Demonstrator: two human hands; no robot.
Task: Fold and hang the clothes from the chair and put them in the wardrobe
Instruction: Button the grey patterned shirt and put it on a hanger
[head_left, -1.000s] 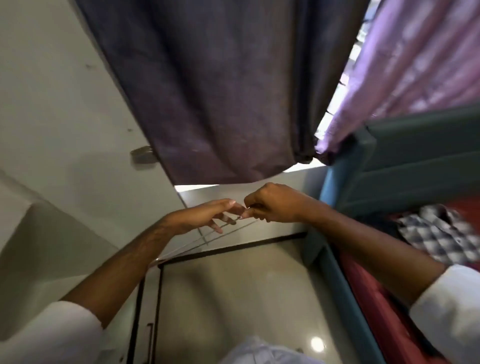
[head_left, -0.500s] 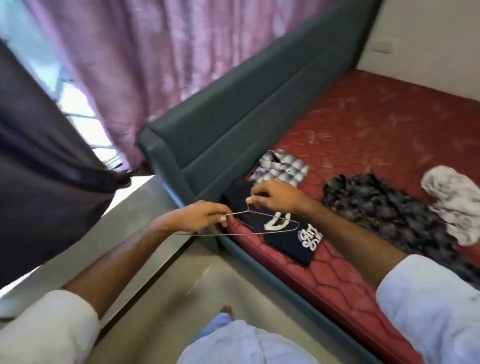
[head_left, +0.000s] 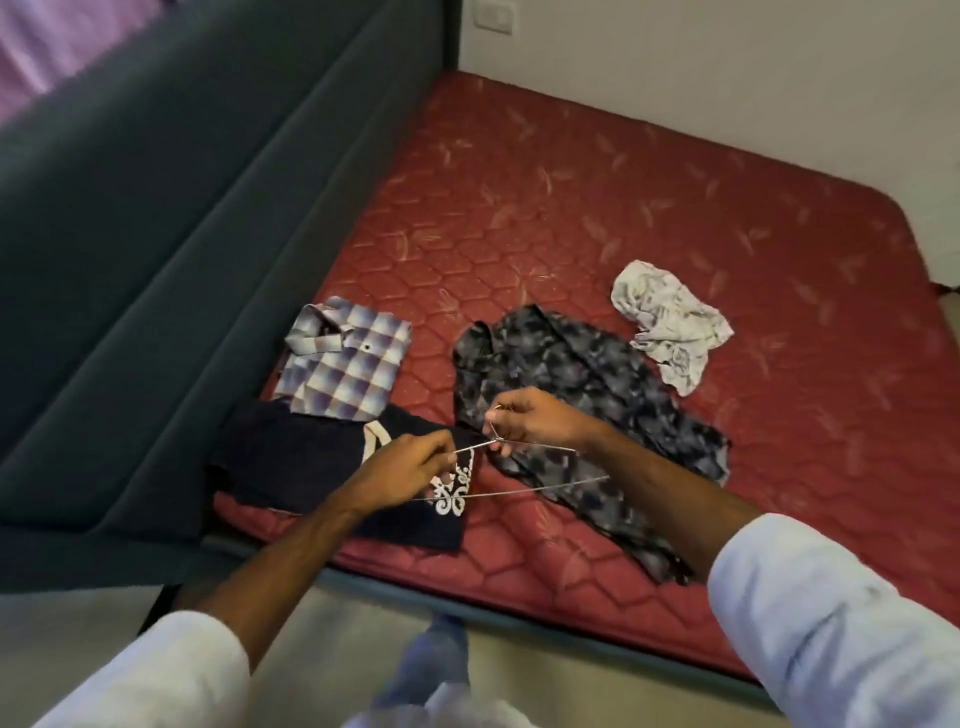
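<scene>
A thin wire hanger (head_left: 524, 488) hangs between my two hands above the red mattress (head_left: 597, 218). My left hand (head_left: 400, 467) pinches its left shoulder wire. My right hand (head_left: 530, 423) grips the neck and hook. Below the hands lies a folded dark T-shirt with white print (head_left: 311, 462). A folded checked shirt (head_left: 343, 358) sits just behind it. A dark patterned shirt (head_left: 587, 384) lies spread out under my right hand. A crumpled white and grey garment (head_left: 670, 322) lies further right.
A dark teal padded headboard (head_left: 156, 260) runs along the left of the bed. A pale wall with a socket (head_left: 493, 18) stands behind. Pale floor (head_left: 322, 623) lies at the bed's near edge, and my feet show below.
My view has swung right from the curtains and window to the bed. Both hands kept hold of the hanger and carried it over the clothes.
</scene>
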